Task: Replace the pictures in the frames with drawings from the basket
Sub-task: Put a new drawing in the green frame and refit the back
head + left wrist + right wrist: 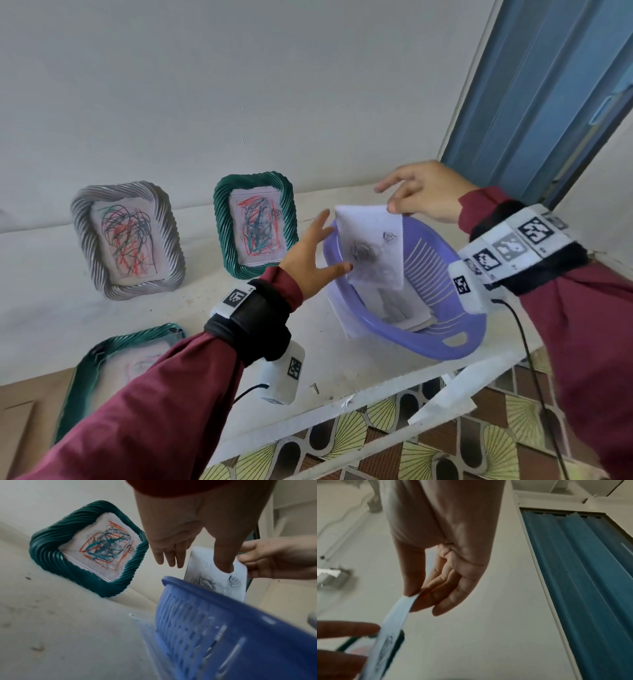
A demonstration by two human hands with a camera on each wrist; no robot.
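A white drawing (373,246) with grey pencil marks hangs over the purple basket (455,353). My right hand (390,205) pinches its top corner between thumb and fingers, as the right wrist view shows (414,596). My left hand (329,243) is spread at the sheet's left edge with straight fingers, its thumb lying on the front of the paper (216,582). More sheets (407,308) lie in the basket. A grey frame (82,240) and a green frame (222,222) stand against the wall, each holding a coloured scribble. Another green frame (85,363) lies flat, partly hidden by my left sleeve.
The basket rests on a white ledge (205,308) with a loose sheet (339,308) under its left side. A blue folding door (548,85) stands at the right. A white scrap (445,401) sticks out at the ledge's front edge, above a patterned tiled floor (376,438).
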